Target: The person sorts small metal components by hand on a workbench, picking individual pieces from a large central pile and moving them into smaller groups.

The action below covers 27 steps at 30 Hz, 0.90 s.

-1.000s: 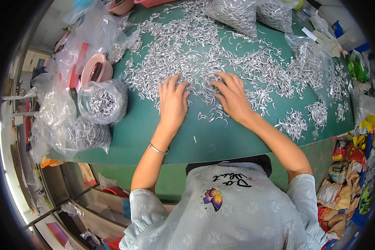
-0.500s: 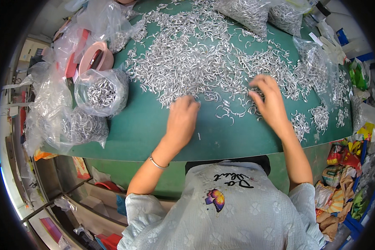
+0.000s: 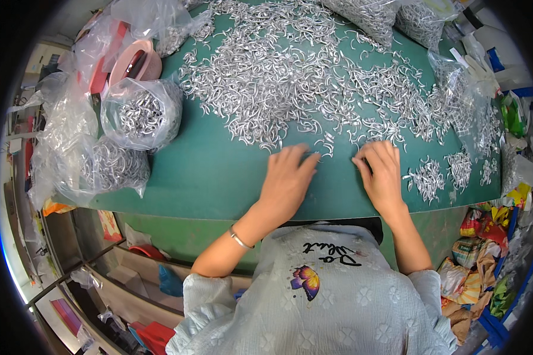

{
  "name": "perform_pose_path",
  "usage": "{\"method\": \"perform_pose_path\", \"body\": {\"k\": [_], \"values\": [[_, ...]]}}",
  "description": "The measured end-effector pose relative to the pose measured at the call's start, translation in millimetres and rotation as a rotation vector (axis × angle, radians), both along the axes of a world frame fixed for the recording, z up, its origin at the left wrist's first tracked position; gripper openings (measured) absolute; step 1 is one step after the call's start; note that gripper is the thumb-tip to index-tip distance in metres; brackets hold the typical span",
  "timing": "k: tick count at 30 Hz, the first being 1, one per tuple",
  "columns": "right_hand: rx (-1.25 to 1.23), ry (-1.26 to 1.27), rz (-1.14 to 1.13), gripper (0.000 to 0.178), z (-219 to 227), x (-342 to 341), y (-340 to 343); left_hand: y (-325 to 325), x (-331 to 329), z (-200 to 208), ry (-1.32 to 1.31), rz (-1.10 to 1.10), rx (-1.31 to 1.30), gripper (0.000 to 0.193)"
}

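Note:
A wide heap of small curved silvery metal pieces [image 3: 266,77] covers the middle and far part of the green table [image 3: 219,189]. At the heap's near edge is my left hand [image 3: 285,180], palm down, fingers slightly spread and a little blurred, beside a few loose pieces [image 3: 326,142]. My right hand [image 3: 382,177] lies to its right with curled fingers, thumb and forefinger tips close together. Whatever is between those tips is hidden or too small to name. Just beyond the right hand are more of the pieces. A bracelet [image 3: 241,238] circles my left wrist.
Plastic bags of pieces [image 3: 141,115] stand at the left, near a pink container [image 3: 151,62]. Filled bags [image 3: 423,23] lie at the far right, and an opened bag [image 3: 456,89] lies along the right side. Small separate piles [image 3: 426,179] sit near the right front edge.
My left hand has moved right and nearer to me. My right hand has drawn back toward the table's front edge, and the hands are closer together. The view has shifted slightly.

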State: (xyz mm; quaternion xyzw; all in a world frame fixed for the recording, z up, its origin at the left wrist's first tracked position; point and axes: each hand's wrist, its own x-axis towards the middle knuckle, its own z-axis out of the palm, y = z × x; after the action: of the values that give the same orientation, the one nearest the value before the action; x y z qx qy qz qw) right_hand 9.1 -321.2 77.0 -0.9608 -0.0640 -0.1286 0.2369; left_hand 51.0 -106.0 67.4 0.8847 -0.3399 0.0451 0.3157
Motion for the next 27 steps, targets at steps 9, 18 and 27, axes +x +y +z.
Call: {"method": "perform_pose_path", "body": {"k": [9,18,27], "values": [[-0.037,0.008,0.11,0.022,-4.3,26.3,26.1,21.0,19.1,-0.6,-0.075,0.259,0.134,0.023],[0.053,-0.014,-0.01,0.016,-3.3,5.2,9.7,-20.1,6.9,-1.3,0.071,0.073,-0.001,0.043],[-0.011,0.0,-0.092,0.021,6.5,-1.3,2.0,-5.7,-3.4,3.7,0.179,0.037,-0.058,0.037]]}}
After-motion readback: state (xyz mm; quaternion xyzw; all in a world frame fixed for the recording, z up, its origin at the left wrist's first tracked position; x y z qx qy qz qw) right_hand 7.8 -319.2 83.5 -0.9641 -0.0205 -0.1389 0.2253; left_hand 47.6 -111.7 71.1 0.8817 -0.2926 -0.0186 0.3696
